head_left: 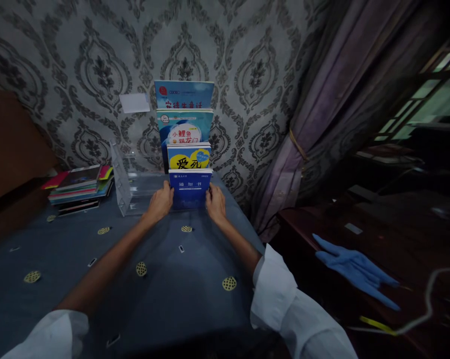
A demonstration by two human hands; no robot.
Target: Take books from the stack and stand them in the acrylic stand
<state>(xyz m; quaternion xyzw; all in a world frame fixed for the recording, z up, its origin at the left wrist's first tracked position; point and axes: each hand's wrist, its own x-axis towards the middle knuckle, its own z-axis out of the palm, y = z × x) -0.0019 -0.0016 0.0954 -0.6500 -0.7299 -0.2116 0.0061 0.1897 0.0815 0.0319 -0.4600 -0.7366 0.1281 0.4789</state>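
Note:
A dark blue booklet [189, 192] stands upright at the front of a clear tiered rack [140, 194]. My left hand [161, 201] has its fingers on the booklet's left edge, and my right hand [215, 201] grips its right edge. Behind it, rising in steps, stand a blue and yellow book [180, 155], a teal book [185, 125] and a light blue book [185, 93]. The left part of the rack holds no books.
Books and booklets lie in a pile [80, 182] on the blue cloth-covered table [165, 299] at the left. Patterned wallpaper and a tied purple curtain [280, 174] are behind. A blue glove [354, 267] lies on a dark red surface at the right.

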